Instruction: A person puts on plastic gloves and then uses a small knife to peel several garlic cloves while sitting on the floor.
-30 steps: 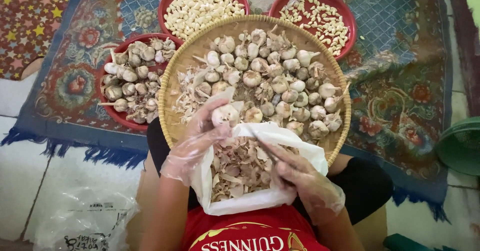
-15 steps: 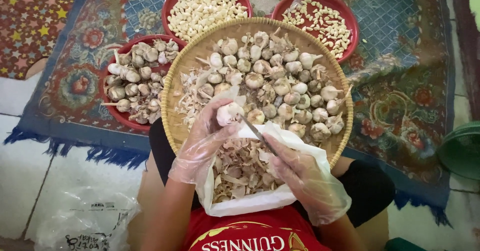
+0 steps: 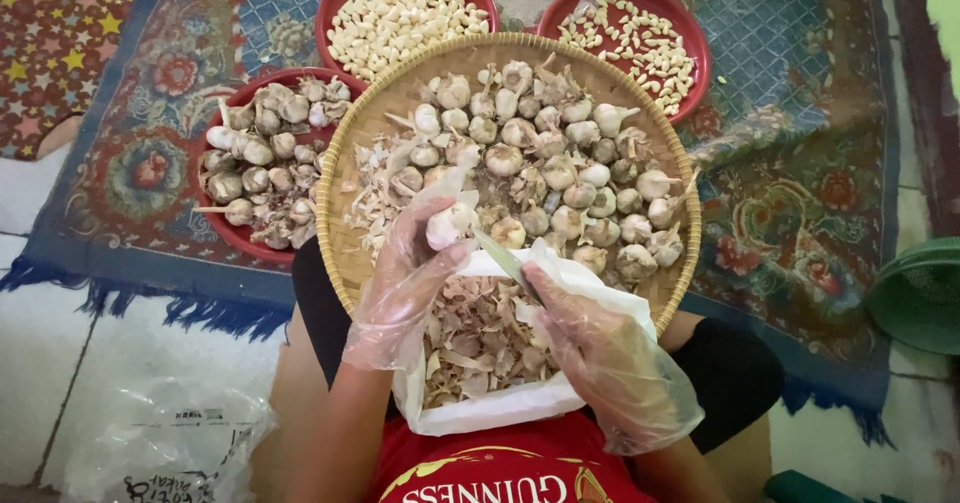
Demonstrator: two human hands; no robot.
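a: where was the garlic bulb (image 3: 445,225) seen?
b: it was gripped in the gloved left hand (image 3: 405,281), over the woven tray (image 3: 345,253).
a: and the right hand (image 3: 600,353)?
b: it was closed around a knife (image 3: 503,257), its tip touching the bulb, above the white bag (image 3: 500,408).

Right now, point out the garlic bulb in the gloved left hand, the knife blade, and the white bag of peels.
garlic bulb (image 3: 445,225), head view, its rounded side.
knife blade (image 3: 500,254), head view, mid-blade.
white bag of peels (image 3: 500,409), head view, bottom edge.
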